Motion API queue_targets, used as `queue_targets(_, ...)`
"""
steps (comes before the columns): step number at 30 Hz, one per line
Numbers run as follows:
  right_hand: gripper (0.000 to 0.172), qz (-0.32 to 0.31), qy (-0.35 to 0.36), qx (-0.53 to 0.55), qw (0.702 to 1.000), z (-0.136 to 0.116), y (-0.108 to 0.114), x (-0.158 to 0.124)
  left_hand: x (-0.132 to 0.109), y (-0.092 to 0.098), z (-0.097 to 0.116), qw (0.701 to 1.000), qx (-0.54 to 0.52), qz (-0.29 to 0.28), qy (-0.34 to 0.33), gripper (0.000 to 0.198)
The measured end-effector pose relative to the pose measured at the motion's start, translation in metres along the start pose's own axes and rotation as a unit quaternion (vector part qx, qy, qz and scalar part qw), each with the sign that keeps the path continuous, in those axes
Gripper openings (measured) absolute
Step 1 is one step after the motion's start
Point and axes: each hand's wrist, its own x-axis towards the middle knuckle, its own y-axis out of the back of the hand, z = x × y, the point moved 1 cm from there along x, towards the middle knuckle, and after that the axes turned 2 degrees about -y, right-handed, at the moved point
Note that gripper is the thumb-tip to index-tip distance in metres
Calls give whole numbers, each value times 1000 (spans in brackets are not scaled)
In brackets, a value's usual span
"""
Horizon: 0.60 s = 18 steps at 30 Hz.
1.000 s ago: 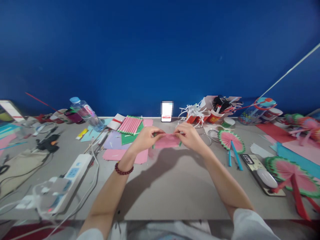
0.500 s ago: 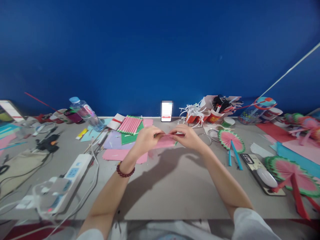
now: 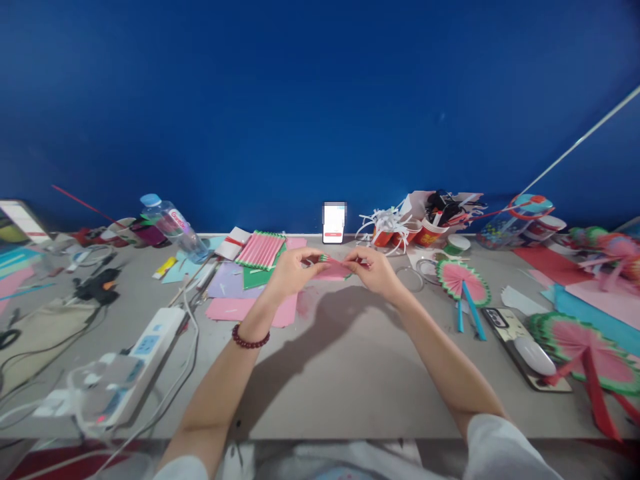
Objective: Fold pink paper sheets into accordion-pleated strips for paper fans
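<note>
Between my two hands a pink paper with green edging (image 3: 332, 269) is held above the grey table (image 3: 320, 393), a little below the upright phone. My left hand (image 3: 296, 269) pinches its left side, and green-edged folds show by the fingertips. On the right side, my right hand (image 3: 369, 268) pinches the paper between thumb and fingers. A pleated pink sheet with green edges (image 3: 261, 251) lies to the left of my left hand, on green paper (image 3: 254, 278). The fingers partly hide the held paper.
A phone (image 3: 335, 223) stands against the blue wall. On the left are a bottle (image 3: 175, 223) and a power strip (image 3: 150, 347) with cables. Paper fans (image 3: 463, 281), cups (image 3: 429, 233) and a mouse on a phone (image 3: 534, 355) are at right.
Both hands have shifted slightly, the left fingers have opened out somewhat, and green-edged folds of the pink paper now show beside the left fingertips. Less pink paper hangs below the hands.
</note>
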Motion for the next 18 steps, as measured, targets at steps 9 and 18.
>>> queue_targets(9, 12, -21, -15, 9, 1000, 11, -8, 1, -11, -6, 9, 996, 41, 36, -74, 12)
queue_targets(18, 14, -26, 42, -6, 999, 2, -11, -3, -18, -9, 15, 959, 200, 76, -188, 17)
